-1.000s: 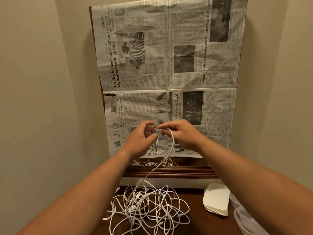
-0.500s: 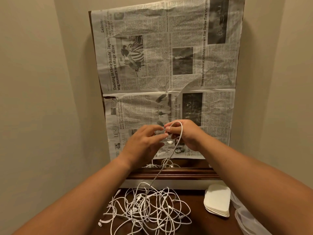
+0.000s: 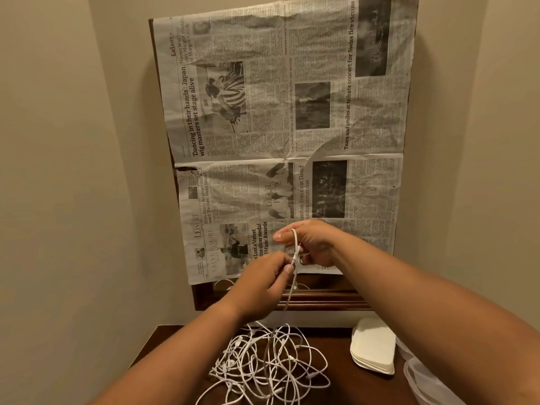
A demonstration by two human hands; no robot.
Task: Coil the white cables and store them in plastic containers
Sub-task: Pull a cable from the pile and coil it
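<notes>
Walls (image 3: 73, 171): plain beige, closing in the view from 9 o'clock and 3 o'clock.
Newspaper (image 3: 277, 127): two sheets, one above the other, fill the view from the centre up to 12 o'clock. They cover an upright board and the print runs sideways.
Wooden frame (image 3: 321, 299): a dark moulded edge shows just under the lower sheet, at 6 o'clock of the paper.
Table (image 3: 339, 384): dark wood, at 6 o'clock of the view, below the frame.
Cable tangle (image 3: 268, 363): a loose heap of white cables lies on the table at 6 o'clock, partly under the left forearm.
Plastic containers (image 3: 423, 381): clear, at 5 o'clock on the table's edge, cut off by the picture; how many I cannot tell.
White stack (image 3: 374, 349): flat rounded white pieces piled on the table, at 3 o'clock of the tangle and just beside the clear containers.
Right hand (image 3: 312, 244): raised in front of the lower sheet, fingers curled, with a loop of cable passing over them beside the thumb.
Left hand (image 3: 260, 285): at 7 o'clock of the right hand and close to it, fingertips pinching the same cable below the loop.
Held cable (image 3: 295, 244): white, running from the loop down through the left fingertips and hanging toward the tangle at 6 o'clock.
</notes>
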